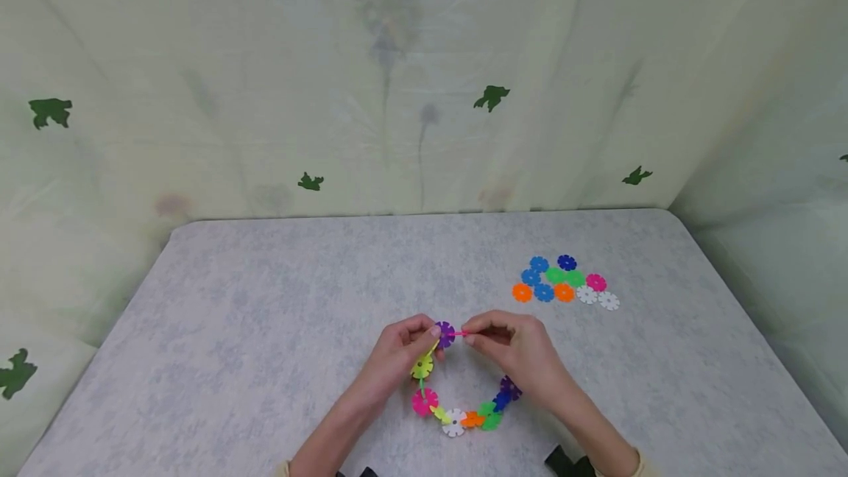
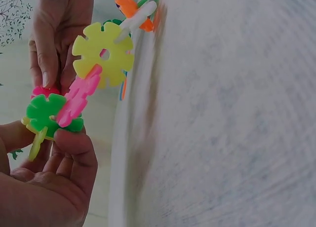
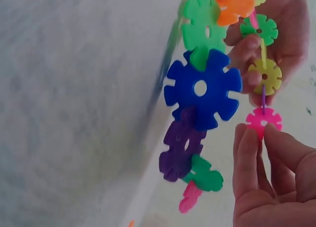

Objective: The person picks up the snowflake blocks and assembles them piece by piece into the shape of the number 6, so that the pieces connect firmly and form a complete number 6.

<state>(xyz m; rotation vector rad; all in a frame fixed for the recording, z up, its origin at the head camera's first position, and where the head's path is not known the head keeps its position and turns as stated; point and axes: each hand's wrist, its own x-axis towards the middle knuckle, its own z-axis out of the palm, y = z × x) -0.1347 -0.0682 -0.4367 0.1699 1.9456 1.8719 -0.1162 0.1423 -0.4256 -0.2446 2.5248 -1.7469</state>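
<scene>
A chain of slotted, flower-shaped plastic discs curves between the two hands over the table. My left hand (image 1: 397,355) grips its upper left part, thumb at the edge of a purple disc (image 1: 446,335). Between thumb and fingers, my right hand (image 3: 276,177) pinches a pink disc (image 3: 264,119), seen edge-on from the head and meeting the purple one. Below the left hand, the chain runs through a yellow disc (image 1: 422,367), another pink disc (image 1: 425,403) and a white disc (image 1: 453,423). A blue disc (image 3: 202,89) and a dark purple disc (image 3: 182,150) hang towards its other end.
Loose discs in blue, green, orange, pink and white, among them an orange disc (image 1: 522,293), lie in a group at the table's back right. The grey mottled table (image 1: 265,300) ends at a pale curtain (image 1: 265,94) with green bird shapes.
</scene>
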